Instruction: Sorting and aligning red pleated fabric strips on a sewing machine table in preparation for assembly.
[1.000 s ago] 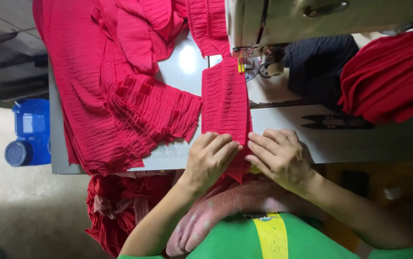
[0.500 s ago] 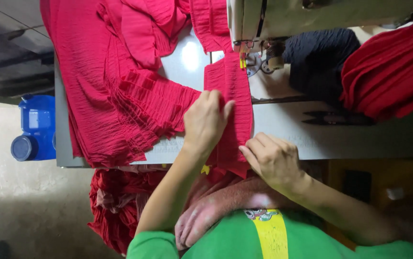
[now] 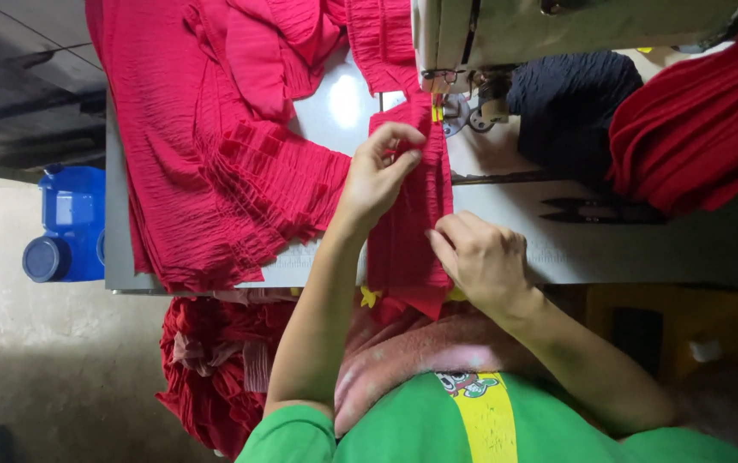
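Observation:
A narrow strip of red pleated fabric [image 3: 408, 223] runs across the white sewing table [image 3: 575, 249] to the sewing machine [image 3: 558, 34]. My left hand [image 3: 382, 171] pinches the strip close to the needle area, fingers bent on the cloth's left edge. Nearer the table's front edge, my right hand [image 3: 480, 257] presses and grips the strip's right edge. The strip's near end hangs over the edge into my lap.
A big heap of red pleated fabric [image 3: 215, 146] covers the table's left part and spills over its edge. Dark cloth [image 3: 575, 103] and folded red fabric [image 3: 695, 129] lie at the right, with black scissors [image 3: 600, 210] beside them. A blue jug [image 3: 65, 223] stands on the floor.
My left hand has slid up the strip from the table's front edge toward the machine's needle. My right hand has stayed near the front edge, shifting slightly.

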